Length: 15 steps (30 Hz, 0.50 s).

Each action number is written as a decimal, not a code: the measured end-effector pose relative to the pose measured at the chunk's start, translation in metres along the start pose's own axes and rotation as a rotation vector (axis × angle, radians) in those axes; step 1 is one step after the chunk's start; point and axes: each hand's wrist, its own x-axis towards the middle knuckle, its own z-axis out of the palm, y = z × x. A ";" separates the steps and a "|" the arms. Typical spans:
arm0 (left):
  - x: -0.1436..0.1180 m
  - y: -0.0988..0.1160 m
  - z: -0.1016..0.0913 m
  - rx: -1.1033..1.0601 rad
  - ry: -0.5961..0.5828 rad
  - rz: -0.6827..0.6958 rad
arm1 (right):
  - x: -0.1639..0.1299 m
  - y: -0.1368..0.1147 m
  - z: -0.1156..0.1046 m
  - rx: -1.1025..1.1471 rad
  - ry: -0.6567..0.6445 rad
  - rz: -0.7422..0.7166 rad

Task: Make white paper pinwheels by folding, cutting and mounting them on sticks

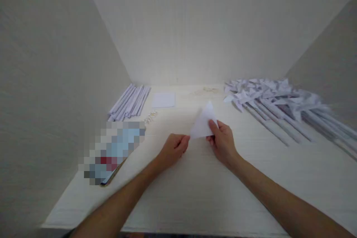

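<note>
A white sheet of paper point(203, 123), triangular in outline, is held up over the middle of the table. My right hand point(221, 139) grips its right side, thumb on the near face and fingers behind. At the paper's lower left corner, my left hand point(175, 148) pinches the tip between thumb and curled forefinger. Beyond my left hand lies a flat white paper stack point(163, 100). Whether the held sheet has more than one layer cannot be made out.
Rolled white paper sticks point(131, 100) lie at the back left, near a pixelated, phone-like object point(117, 152). A small beaded strand point(151, 116) is beside them. Paper pinwheel-like shapes on sticks point(267, 96) are heaped at the right. Walls enclose the table point(178, 200).
</note>
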 end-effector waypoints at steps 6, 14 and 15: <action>0.000 -0.004 -0.002 -0.089 -0.019 -0.051 | -0.001 0.002 0.000 -0.008 -0.026 -0.012; -0.002 -0.004 -0.001 -0.030 0.013 0.002 | 0.001 0.002 -0.003 -0.023 -0.025 -0.022; -0.003 -0.003 -0.001 -0.020 0.030 0.011 | 0.001 0.002 -0.003 -0.031 -0.035 -0.026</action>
